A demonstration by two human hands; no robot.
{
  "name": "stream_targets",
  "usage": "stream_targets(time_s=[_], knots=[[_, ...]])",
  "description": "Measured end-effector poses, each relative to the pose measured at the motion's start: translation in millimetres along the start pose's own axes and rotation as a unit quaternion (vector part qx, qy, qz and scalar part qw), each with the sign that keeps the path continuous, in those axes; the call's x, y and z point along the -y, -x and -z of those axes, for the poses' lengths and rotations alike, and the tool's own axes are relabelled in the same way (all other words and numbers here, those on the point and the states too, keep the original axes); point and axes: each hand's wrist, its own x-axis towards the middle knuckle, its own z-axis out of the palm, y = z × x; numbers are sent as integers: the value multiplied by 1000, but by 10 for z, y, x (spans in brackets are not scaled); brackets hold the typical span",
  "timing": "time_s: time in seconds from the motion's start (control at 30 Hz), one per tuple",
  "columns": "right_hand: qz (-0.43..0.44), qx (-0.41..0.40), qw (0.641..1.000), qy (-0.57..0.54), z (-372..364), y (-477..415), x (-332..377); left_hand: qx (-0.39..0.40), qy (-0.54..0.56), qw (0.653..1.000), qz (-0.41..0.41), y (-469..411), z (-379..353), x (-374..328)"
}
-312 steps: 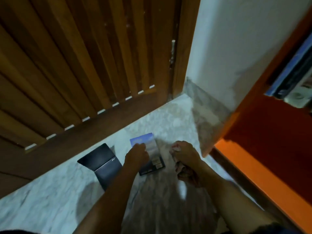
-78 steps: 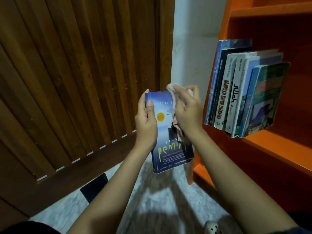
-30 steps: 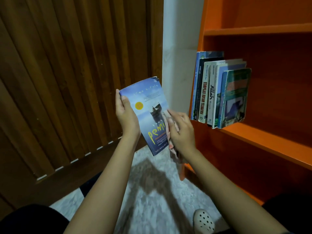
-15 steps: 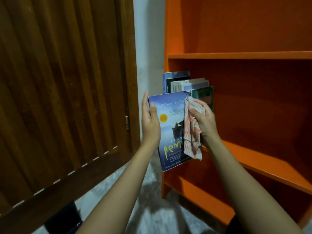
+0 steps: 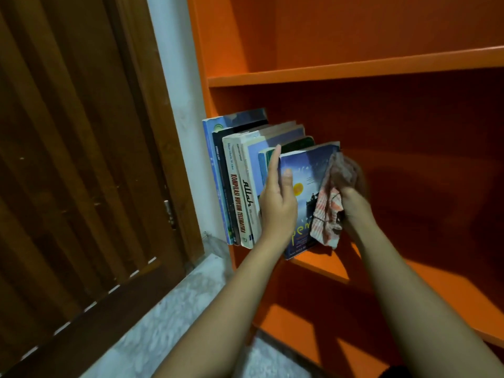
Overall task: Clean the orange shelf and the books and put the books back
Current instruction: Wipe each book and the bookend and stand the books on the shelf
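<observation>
– Shelf status?
– Orange, open-fronted, hard against white wall on its left. Upper board and middle board in view, bottom one just above floor.
– Books?
– Books in a row on middle board, upright, spines out, packed against left side panel. Five or six by eye; cannot tell exactly. Readable on two pale spines: "KOMPILASI HUKUM TELEMATIKA" and "Allah".
– Blue book?
– Blue book at right end of that row, upright, cover facing out. Touches the green-spined neighbour. Bottom edge at the board's front lip; cannot tell whether fully set down.
– Left hand?
– Left hand clamped on the blue book's spine edge. Thumb flat on cover, fingers straight up behind the spine, against the row.
– Right hand?
– Right hand closed tight round cloth. Pink-and-white weave, bunched, pressed on the cover's right part near top corner. Hangs down over the cover's lower half too.
– Anything else in shot?
– Brown slatted door left of wall. Grey mottled floor below both. Bare forearms reaching up from bottom edge toward middle board.
</observation>
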Motion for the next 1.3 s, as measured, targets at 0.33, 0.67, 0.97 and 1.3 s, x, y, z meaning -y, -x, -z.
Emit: stream_targets(time_s=[0.33, 0.67, 0.97, 1.3], knots=[[-8, 23, 1000, -6, -69, -371, -227, -83, -115, 981, -130, -134, -49, 129], [-7, 24, 1000, 1, -167, -291, -269, -66, -237, 951, -186, -172, 48, 99], [-20, -1, 1000, 8, -169, -173, -326, -57, -278, 940, -188, -154, 136, 68], [-14, -37, 998, 46, -14, -86, -191, 8, -288, 947, -145, -121, 184, -86]])
